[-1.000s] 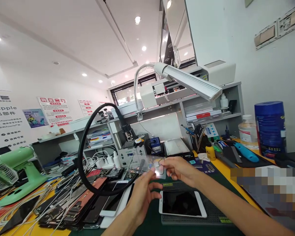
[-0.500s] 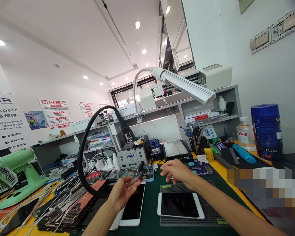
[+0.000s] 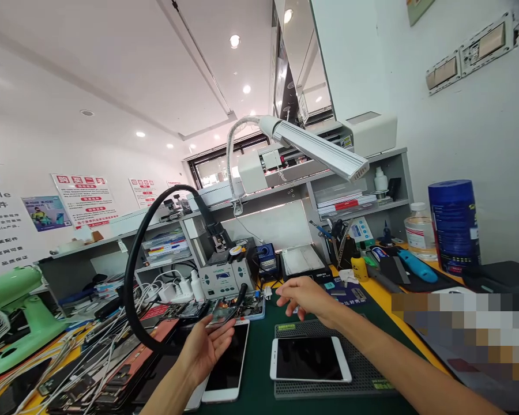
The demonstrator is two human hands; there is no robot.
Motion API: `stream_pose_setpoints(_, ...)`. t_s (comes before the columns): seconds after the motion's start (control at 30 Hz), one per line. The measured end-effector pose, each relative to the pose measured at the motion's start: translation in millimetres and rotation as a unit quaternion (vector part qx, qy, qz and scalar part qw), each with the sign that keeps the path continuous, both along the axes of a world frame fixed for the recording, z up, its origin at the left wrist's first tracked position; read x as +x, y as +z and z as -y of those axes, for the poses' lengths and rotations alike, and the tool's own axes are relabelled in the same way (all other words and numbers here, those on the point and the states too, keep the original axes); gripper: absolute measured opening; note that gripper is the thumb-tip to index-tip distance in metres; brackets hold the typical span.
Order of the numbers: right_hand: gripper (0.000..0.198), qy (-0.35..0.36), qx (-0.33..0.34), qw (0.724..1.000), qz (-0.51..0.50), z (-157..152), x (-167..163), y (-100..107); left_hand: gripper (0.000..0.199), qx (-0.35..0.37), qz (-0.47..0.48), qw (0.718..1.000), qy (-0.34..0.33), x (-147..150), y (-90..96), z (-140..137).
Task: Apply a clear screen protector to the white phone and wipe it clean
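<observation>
My left hand [image 3: 204, 350] is turned palm up over the upper left part of a white phone with a dark screen [image 3: 228, 363]. Its fingers are spread and I see nothing in them. My right hand [image 3: 306, 298] hovers above the green mat, its fingers loosely bent and apart, holding nothing visible. Just below that hand, a second white phone [image 3: 310, 358] lies screen up on a grey textured pad [image 3: 363, 374]. Beyond my left fingertips is a tray of small phone parts [image 3: 253, 306].
A black hose [image 3: 132, 276] arches at the left from a grey soldering station [image 3: 222, 280]. Stacked phone parts [image 3: 125, 369] and white cables fill the left, beside a green fan [image 3: 30, 311]. A white lamp [image 3: 320, 150] hangs overhead. A blue canister [image 3: 454, 230] stands at the right.
The view has swung slightly right. My left hand has lowered a little and turned its palm further up, with the fingers opening. My right hand stays nearly where it was above the mat.
</observation>
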State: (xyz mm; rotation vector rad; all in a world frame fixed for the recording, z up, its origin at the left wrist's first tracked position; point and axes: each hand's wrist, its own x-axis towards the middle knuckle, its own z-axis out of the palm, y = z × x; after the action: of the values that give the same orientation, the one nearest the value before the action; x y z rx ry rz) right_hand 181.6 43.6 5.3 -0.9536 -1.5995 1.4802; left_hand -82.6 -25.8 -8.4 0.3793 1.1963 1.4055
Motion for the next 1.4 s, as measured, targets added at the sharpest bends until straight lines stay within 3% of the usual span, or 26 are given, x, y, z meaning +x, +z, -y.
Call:
stream_pose_setpoints(0.13, 0.027, -0.023, 0.033, 0.999, 0.022, -9.0, 7.8, 6.4, 0.043, -0.014, 0.011, 0.997, -0.070, 4.0, 8.6, 15.6)
stream_pose_setpoints(0.3, 0.033, -0.161, 0.115, 0.977, 0.077, -31.1, 47.9, 22.7, 0.041, -0.033, -0.003, 0.992, -0.121, 25.1, 10.6, 31.3)
stream_pose_setpoints(0.37, 0.031, -0.199, 0.145, 0.961, 0.126, -37.4, 72.1, 27.6, 0.036, 0.016, -0.059, 0.988, -0.144, 39.5, 10.6, 31.9)
stream_pose_setpoints(0.43, 0.038, -0.204, 0.149, 0.949, 0.189, -40.1, 93.9, 29.7, 0.033, 0.104, -0.160, 0.966, -0.175, 55.1, 13.0, 27.8)
stream_pose_setpoints(0.5, 0.039, -0.187, 0.128, 0.939, 0.258, -39.5, 108.7, 29.2, 0.031, 0.191, -0.300, 0.909, -0.216, 68.5, 17.8, 19.7)
stream_pose_setpoints(0.57, 0.033, -0.151, 0.092, 0.929, 0.326, -36.8, 115.5, 26.8, 0.026, 0.253, -0.452, 0.814, -0.261, 76.5, 22.7, 10.2)
stream_pose_setpoints(0.63, 0.025, -0.109, 0.051, 0.915, 0.386, -33.4, 116.7, 22.9, 0.025, 0.265, -0.542, 0.726, -0.332, 77.5, 24.6, 2.4)
stream_pose_setpoints(0.67, 0.023, -0.091, 0.032, 0.907, 0.411, -31.8, 116.1, 20.4, 0.028, 0.255, -0.564, 0.694, -0.367, 75.5, 24.0, -0.1)
stream_pose_setpoints(0.8, 0.019, -0.037, -0.022, 0.879, 0.475, -29.0, 110.8, 9.1, 0.060, 0.220, -0.591, 0.633, -0.450, 59.7, 14.5, -1.6)
stream_pose_setpoints(0.97, 0.010, -0.019, -0.006, 0.875, 0.485, -28.4, 101.0, 3.1, 0.070, 0.231, -0.607, 0.606, -0.460, 50.4, 5.7, 0.9)
stream_pose_setpoints(1.17, 0.004, -0.023, 0.078, 0.909, 0.409, -22.1, 88.1, 19.7, 0.070, 0.274, -0.616, 0.596, -0.436, 58.4, 2.0, 1.7)
stream_pose_setpoints(1.33, 0.013, 0.058, 0.078, 0.951, 0.294, -15.0, 75.3, 25.1, 0.067, 0.285, -0.617, 0.605, -0.414, 61.0, -6.4, -1.2)
stream_pose_setpoints(1.4, 0.018, 0.109, 0.056, 0.953, 0.279, -13.4, 71.4, 21.9, 0.067, 0.292, -0.617, 0.608, -0.405, 60.7, -8.8, -3.0)
